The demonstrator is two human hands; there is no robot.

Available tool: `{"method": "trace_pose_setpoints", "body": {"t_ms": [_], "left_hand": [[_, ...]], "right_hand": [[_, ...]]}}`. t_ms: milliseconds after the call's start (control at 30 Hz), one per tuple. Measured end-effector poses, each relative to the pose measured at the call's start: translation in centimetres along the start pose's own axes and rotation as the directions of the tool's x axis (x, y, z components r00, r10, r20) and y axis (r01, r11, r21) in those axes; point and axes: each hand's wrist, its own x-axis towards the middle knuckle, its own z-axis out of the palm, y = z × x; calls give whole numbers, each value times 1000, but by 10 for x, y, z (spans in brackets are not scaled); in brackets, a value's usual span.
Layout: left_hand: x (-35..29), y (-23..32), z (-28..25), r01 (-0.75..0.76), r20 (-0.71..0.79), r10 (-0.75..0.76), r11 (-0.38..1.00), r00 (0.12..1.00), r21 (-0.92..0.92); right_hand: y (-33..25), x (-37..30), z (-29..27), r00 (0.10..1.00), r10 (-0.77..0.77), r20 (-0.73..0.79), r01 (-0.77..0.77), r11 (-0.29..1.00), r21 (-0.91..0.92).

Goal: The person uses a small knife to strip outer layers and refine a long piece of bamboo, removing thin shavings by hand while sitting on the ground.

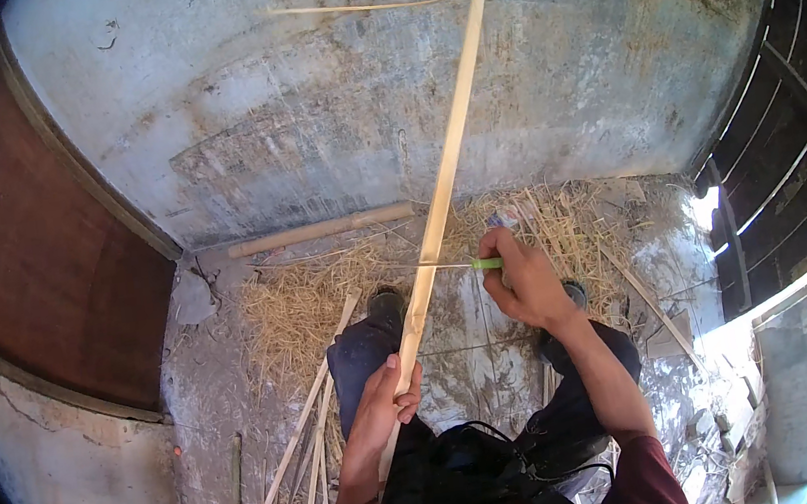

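Observation:
A long, pale split bamboo strip (451, 159) slants up and away from my lap, its far end high in front of the wall. My left hand (376, 408) is closed round its lower part. In my right hand (531, 285) is a knife (487, 264) with a green handle and a thin blade. The blade lies crosswise at the strip, a little above my left hand; whether it cuts into the bamboo I cannot tell. Both legs are bent on either side below the strip.
Straw-like shavings (305, 309) cover much of the floor. Several loose strips (313, 429) lie left of my legs, and a bamboo pole (320, 230) rests along the wall (308, 133). A brown door panel (49, 235) stands left, dark slats (785, 155) right.

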Motion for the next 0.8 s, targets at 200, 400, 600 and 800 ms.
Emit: {"method": "trace_pose_setpoints", "body": {"t_ms": [200, 400, 600, 800], "left_hand": [[-2, 0, -8, -9, 207, 19, 999, 978, -49], [-17, 8, -11, 183, 492, -51, 957, 869, -225], [-38, 29, 2, 230, 494, -50, 922, 868, -311], [-45, 28, 17, 229, 468, 12, 861, 884, -454]], "right_hand": [[-5, -2, 2, 980, -189, 58, 194, 977, -85], [-15, -9, 14, 999, -41, 30, 35, 981, 190], [-33, -11, 16, 989, -146, -1, 140, 948, 286], [-30, -17, 25, 955, -295, 11, 289, 940, 183]]}}
